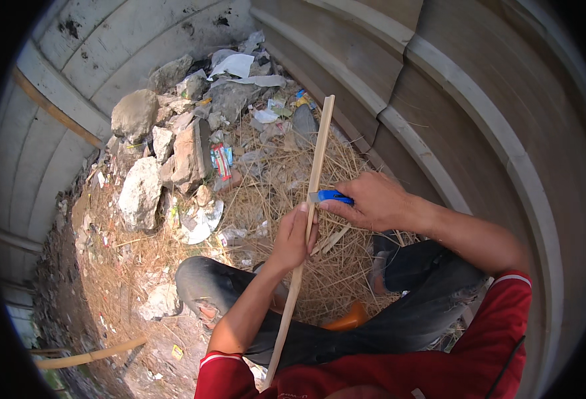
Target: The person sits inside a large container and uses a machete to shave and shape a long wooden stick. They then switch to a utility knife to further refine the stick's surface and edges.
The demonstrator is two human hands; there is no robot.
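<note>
A long, pale strip of split bamboo point(319, 146) runs from the top middle down past my lap, slightly tilted. My left hand point(294, 234) is closed around its middle. Just above that grip, my right hand point(373, 199) holds a blue utility knife point(335, 196). The knife's blade touches the strip, close to my left thumb. Part of the knife's handle is hidden inside my right hand. Thin shavings point(333, 239) lie below the knife, among the straw-like slivers on the ground.
Large rocks point(140, 193) and broken rubble with litter pile up ahead on the left. Corrugated sheet walls point(466, 106) curve close along my right side. An orange object point(349, 318) lies between my bent legs. Another bamboo piece point(90, 356) rests at the lower left.
</note>
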